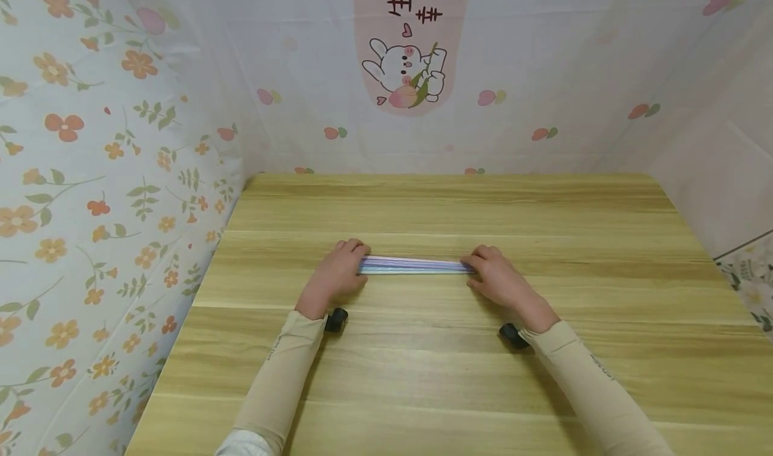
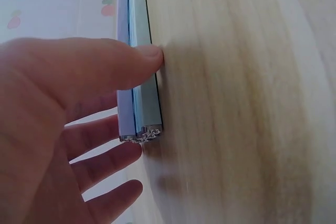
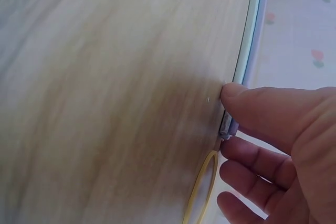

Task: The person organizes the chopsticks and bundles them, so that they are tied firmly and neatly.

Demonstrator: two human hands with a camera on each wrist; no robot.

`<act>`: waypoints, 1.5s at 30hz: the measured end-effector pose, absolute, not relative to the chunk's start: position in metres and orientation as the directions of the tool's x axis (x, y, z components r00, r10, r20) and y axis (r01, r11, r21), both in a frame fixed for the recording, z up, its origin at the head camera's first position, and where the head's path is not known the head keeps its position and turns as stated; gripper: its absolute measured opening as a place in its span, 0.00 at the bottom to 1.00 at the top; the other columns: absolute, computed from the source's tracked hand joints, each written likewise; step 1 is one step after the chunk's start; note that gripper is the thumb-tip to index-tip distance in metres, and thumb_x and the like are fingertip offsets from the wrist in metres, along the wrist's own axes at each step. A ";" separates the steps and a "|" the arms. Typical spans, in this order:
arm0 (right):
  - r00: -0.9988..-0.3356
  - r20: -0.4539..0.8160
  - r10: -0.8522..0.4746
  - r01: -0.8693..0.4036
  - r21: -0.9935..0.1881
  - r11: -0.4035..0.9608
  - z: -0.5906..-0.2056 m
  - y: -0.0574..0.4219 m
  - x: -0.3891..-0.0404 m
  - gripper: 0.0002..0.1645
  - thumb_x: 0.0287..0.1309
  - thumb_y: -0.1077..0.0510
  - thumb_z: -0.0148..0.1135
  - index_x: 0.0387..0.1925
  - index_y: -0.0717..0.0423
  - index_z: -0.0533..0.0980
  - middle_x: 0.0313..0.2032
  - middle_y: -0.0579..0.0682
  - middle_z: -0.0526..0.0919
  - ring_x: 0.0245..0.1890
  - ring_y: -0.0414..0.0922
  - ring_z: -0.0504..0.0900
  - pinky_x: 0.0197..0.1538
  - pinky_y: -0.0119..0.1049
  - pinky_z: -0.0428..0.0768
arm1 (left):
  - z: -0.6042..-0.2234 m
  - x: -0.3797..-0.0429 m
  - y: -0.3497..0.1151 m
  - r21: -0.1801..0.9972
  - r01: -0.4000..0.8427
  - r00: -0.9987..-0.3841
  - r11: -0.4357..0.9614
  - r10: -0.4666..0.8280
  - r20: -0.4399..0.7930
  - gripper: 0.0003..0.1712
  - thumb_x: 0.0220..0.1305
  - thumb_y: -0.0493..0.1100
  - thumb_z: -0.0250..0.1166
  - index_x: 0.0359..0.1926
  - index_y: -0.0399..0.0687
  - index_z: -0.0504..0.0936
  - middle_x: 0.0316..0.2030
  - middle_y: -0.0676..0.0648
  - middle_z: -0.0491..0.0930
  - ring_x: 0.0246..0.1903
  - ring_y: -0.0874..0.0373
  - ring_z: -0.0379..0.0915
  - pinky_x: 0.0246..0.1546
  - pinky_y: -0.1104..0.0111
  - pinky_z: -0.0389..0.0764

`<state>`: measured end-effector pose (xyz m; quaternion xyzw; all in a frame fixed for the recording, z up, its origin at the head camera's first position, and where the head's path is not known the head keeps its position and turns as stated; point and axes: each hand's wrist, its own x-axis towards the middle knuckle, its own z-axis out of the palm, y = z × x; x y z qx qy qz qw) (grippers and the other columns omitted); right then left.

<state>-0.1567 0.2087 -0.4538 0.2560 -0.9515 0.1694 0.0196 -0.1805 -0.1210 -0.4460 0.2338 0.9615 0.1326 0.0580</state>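
Note:
A long, flat bundle of pastel strips, in pink, purple, blue and pale green, stretches between both hands over the wooden table. My left hand grips its left end. In the left wrist view the thumb lies across the strips, with fingers behind them; silvery, crinkled ends show below. My right hand pinches the right end, thumb in front and fingers curled behind. Just past that end, a narrow yellow loop appears in the right wrist view.
Black wrist cameras sit at the inner side of both sleeves. Behind the table hangs a white cloth with a rabbit print. A floral cloth covers the left side.

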 end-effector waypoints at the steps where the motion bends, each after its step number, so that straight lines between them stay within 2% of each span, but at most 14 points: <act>1: -0.866 0.129 -0.483 -0.498 -0.307 0.811 -0.454 0.209 -0.157 0.23 0.49 0.65 0.71 0.48 0.67 0.78 0.41 0.59 0.77 0.41 0.54 0.73 0.46 0.48 0.74 | -0.446 -0.181 -0.121 0.278 0.435 -0.884 0.857 0.465 -0.050 0.29 0.56 0.42 0.69 0.58 0.40 0.73 0.56 0.42 0.72 0.53 0.47 0.67 0.56 0.59 0.71; 8: -0.856 0.147 -0.495 -0.516 -0.291 0.806 -0.456 0.208 -0.158 0.20 0.48 0.65 0.71 0.45 0.65 0.79 0.38 0.57 0.77 0.36 0.51 0.71 0.41 0.45 0.72 | -0.443 -0.179 -0.119 0.255 0.451 -0.880 0.855 0.474 -0.035 0.25 0.57 0.38 0.66 0.57 0.39 0.74 0.52 0.42 0.73 0.49 0.48 0.67 0.53 0.59 0.73; 21: -0.837 0.174 -0.518 -0.547 -0.294 0.784 -0.460 0.200 -0.159 0.18 0.48 0.66 0.70 0.43 0.66 0.80 0.38 0.56 0.78 0.40 0.53 0.76 0.46 0.46 0.76 | -0.445 -0.180 -0.117 0.222 0.459 -0.877 0.860 0.479 -0.041 0.22 0.58 0.37 0.65 0.54 0.39 0.77 0.47 0.43 0.73 0.45 0.50 0.66 0.49 0.61 0.74; 37: -0.838 0.215 -0.502 -0.545 -0.276 0.792 -0.461 0.197 -0.160 0.09 0.44 0.70 0.70 0.30 0.64 0.78 0.30 0.54 0.75 0.35 0.52 0.74 0.43 0.45 0.74 | -0.444 -0.179 -0.116 0.282 0.463 -0.872 0.840 0.488 -0.024 0.14 0.54 0.34 0.65 0.43 0.39 0.77 0.41 0.43 0.71 0.40 0.49 0.62 0.44 0.61 0.72; 45: -0.842 0.203 -0.500 -0.539 -0.286 0.792 -0.460 0.196 -0.158 0.09 0.46 0.70 0.69 0.32 0.63 0.78 0.29 0.53 0.77 0.34 0.51 0.75 0.42 0.45 0.75 | -0.448 -0.179 -0.116 0.299 0.463 -0.870 0.834 0.492 -0.025 0.14 0.53 0.32 0.63 0.43 0.39 0.77 0.39 0.46 0.73 0.39 0.52 0.64 0.44 0.63 0.72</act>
